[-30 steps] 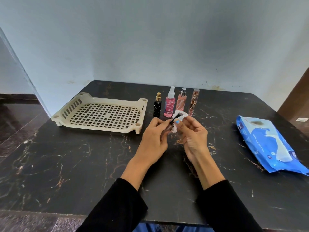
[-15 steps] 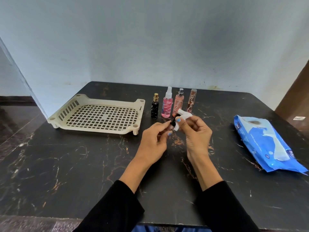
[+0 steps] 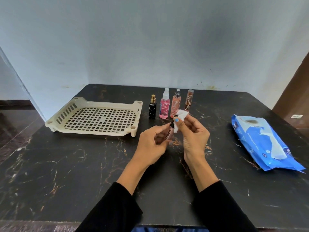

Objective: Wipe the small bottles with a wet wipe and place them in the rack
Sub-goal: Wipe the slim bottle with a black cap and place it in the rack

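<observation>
I read the table (image 3: 70, 173) as polished black stone, marble-like with pale and rust veins, faintly glossy. The rack (image 3: 93, 117) looks like matt cream plastic moulded into an open grid, and the wipes packet (image 3: 267, 144) is shiny, crinkled blue plastic film. The wet wipe (image 3: 181, 114) appears soft, white and cloth-like, the pink spray bottle (image 3: 164, 108) is clear glossy plastic or glass, I can't tell which, and my sleeves (image 3: 117, 210) are matt black fabric.
</observation>
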